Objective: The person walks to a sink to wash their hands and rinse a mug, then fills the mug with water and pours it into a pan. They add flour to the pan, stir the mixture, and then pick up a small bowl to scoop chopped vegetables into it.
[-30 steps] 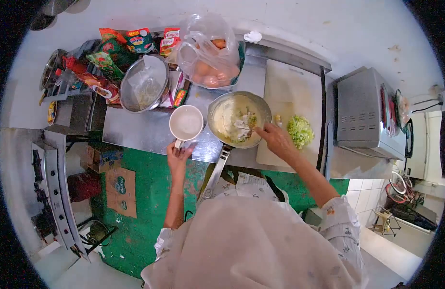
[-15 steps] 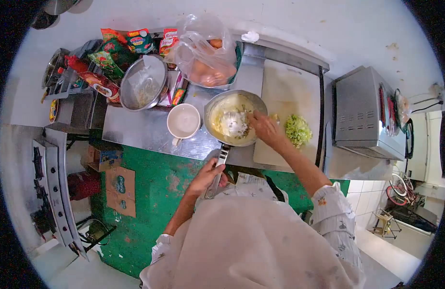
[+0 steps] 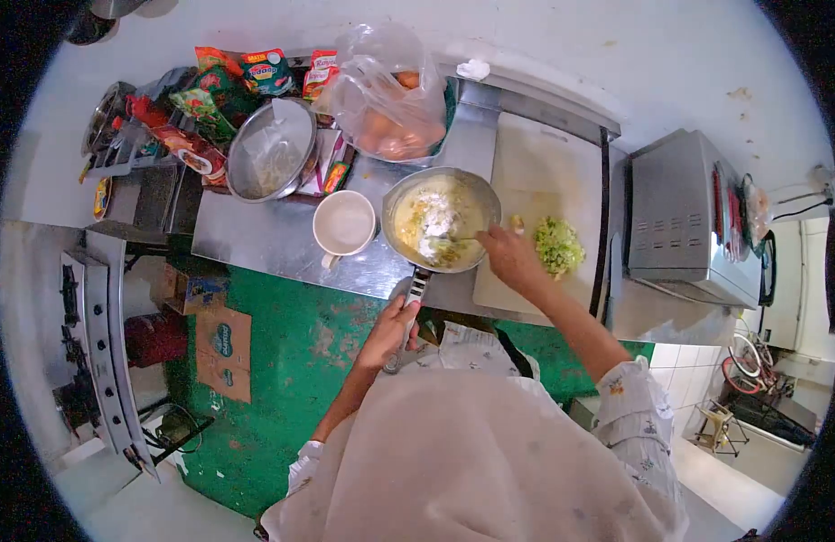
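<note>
My left hand [image 3: 390, 334] is wrapped round the handle [image 3: 416, 291] of a metal saucepan [image 3: 491, 200] at the counter's front edge. Inside the pan lies a pale yellow mixture [image 3: 460, 203] with white powder [image 3: 432, 221] and bits of green in it. At the pan's right rim, my right hand [image 3: 512, 259] grips a thin metal utensil [image 3: 462, 238]; its head is sunk in the mixture, so its kind is hidden. Chopped green vegetable [image 3: 559, 247] lies on the white cutting board [image 3: 548, 163] beside that hand. Left of the pan stands a white mug [image 3: 343, 226].
Behind the pan is a plastic bag of eggs [image 3: 395, 131]. A metal bowl [image 3: 241, 172] and several food packets [image 3: 266, 72] fill the back left. At the right stands a metal toaster oven [image 3: 666, 217]; a stove [image 3: 106, 352] is at the far left.
My right hand has moved slightly right and down with the utensil. The white powder is more spread through the mixture. My left hand keeps its hold on the handle.
</note>
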